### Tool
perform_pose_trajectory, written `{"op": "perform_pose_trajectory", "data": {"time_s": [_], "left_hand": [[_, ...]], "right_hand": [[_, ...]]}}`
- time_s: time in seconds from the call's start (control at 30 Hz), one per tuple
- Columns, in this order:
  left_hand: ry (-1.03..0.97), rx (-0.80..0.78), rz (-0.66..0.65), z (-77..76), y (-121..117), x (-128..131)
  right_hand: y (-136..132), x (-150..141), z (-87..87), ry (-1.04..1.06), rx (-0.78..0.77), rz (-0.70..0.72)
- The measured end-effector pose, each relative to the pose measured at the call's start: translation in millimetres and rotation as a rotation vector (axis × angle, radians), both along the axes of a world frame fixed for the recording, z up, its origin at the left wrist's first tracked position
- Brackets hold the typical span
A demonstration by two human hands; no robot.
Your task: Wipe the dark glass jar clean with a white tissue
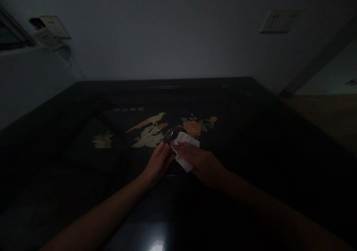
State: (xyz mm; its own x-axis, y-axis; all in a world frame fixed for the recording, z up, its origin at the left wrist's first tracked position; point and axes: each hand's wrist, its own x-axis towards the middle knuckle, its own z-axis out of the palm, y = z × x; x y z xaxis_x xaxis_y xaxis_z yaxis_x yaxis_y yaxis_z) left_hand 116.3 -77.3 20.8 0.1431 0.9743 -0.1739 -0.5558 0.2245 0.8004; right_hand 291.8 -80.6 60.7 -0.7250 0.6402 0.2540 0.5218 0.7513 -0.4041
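Observation:
A small dark, glossy, rounded object (170, 134), perhaps of glass, is between my hands over the middle of the dark tabletop (156, 195). My left hand (158, 162) has its fingers closed on the near left side of it. On its right side, my right hand (202, 161) presses a white tissue (184, 164) against it, with the fingers lying over the tissue. A ring shows on one right finger. Dim light and the tissue hide much of the object, so its exact kind cannot be made out.
The glossy surface bears a colourful bird picture (152, 121), an orange flower (192, 127) and pale writing (128, 109). Behind it rises a grey wall (167, 31) with a right socket plate (279, 21) and left sockets (55, 26). Wooden-looking floor (329, 111) shows at right.

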Motion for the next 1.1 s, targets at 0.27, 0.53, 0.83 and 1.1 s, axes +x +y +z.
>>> {"op": "perform_pose_trajectory", "data": {"time_s": [0.27,0.53,0.83,1.1], "left_hand": [[-0.029,0.018,-0.008,0.6,2.5,3.8],[0.075,0.076,-0.024,-5.2,-0.4,3.8],[0.167,0.158,-0.085,1.3,-3.3,0.7],[0.155,0.163,-0.062,-0.6,-1.0,-0.8]], "right_hand": [[6.6,11.1,6.5,-0.251,0.371,0.003],[-5.9,-2.5,-1.6,-0.076,0.166,-0.072],[-29.7,-17.5,4.2,0.532,-0.437,-0.082],[-24.7,-15.0,-6.2,0.362,-0.244,-0.086]]}}
